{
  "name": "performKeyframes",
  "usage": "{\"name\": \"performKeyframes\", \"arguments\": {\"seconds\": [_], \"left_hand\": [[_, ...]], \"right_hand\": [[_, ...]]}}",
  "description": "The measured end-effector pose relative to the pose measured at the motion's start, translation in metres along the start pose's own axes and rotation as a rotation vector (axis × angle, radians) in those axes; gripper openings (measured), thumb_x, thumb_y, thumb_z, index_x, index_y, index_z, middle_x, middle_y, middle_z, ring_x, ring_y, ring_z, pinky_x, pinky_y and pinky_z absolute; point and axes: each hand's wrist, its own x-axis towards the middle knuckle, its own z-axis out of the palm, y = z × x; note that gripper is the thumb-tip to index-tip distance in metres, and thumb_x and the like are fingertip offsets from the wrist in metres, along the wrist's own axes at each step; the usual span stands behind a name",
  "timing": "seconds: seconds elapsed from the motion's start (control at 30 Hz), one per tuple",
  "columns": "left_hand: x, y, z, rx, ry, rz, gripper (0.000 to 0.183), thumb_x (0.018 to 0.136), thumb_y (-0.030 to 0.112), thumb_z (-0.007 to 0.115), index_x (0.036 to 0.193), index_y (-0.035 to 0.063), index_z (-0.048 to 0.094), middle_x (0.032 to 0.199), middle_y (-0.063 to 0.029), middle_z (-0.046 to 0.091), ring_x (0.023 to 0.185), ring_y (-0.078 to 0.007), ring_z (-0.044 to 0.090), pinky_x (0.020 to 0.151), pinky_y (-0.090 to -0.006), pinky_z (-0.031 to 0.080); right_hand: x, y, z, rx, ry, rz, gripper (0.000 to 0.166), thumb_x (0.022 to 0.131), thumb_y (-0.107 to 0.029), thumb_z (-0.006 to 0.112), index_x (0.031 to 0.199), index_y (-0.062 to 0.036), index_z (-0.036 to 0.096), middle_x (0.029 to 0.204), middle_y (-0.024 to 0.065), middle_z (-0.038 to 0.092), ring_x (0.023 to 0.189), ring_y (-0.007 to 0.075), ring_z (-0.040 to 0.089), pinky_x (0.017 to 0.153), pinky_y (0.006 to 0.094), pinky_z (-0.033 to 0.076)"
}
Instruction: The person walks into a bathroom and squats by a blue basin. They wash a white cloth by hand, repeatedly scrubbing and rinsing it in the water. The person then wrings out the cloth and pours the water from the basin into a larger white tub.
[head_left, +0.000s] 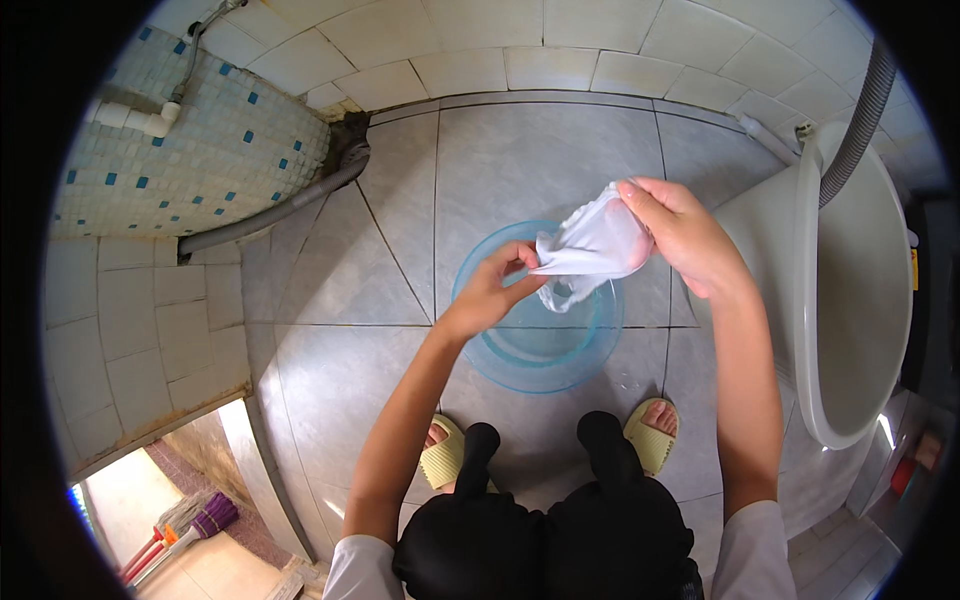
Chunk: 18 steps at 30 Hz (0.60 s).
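A small wet white cloth garment (600, 240) with a ruffled edge is stretched between both hands. My left hand (499, 289) pinches its lower left side between thumb and fingers. Its upper right edge is held by my right hand (679, 225), whose fingers partly show through the thin fabric. Below the cloth, a clear blue plastic basin (540, 356) with water in it stands on the grey tiled floor. The cloth covers part of the basin's upper right side, and a loop of its edging hangs over the water.
A large whitish tub (806, 300) with a grey corrugated hose (862, 120) stands at the right. Another grey pipe (285, 214) runs along the left wall. Yellow slippers (651, 442) are on my feet near the basin. A purple broom (214, 516) lies beyond the doorway, lower left.
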Motion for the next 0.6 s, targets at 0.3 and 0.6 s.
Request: {"name": "performKeyframes", "arguments": {"seconds": [0.3,0.6], "left_hand": [[-0.006,0.018,-0.007,-0.09,-0.165,-0.075,0.018,0.075,0.002,0.057,0.083,0.0068,0.042,0.098,-0.0054,0.051,0.1,-0.0165,0.047,0.086,-0.0291,0.035],[0.015,0.007,0.025,0.155,0.009,-0.049,0.022,0.08,0.008,0.056,0.101,0.0045,0.049,0.089,-0.0034,0.051,0.09,-0.0117,0.049,0.076,-0.0265,0.04]], "right_hand": [[0.0,-0.016,-0.002,0.061,0.174,-0.034,0.026,0.089,-0.027,0.039,0.094,-0.005,0.051,0.083,0.0008,0.052,0.075,0.0086,0.047,0.064,0.025,0.041],[0.002,-0.011,-0.012,0.174,0.058,-0.014,0.034,0.087,-0.031,0.045,0.108,-0.0048,0.048,0.096,0.002,0.054,0.085,0.0094,0.05,0.071,0.0228,0.043]]}}
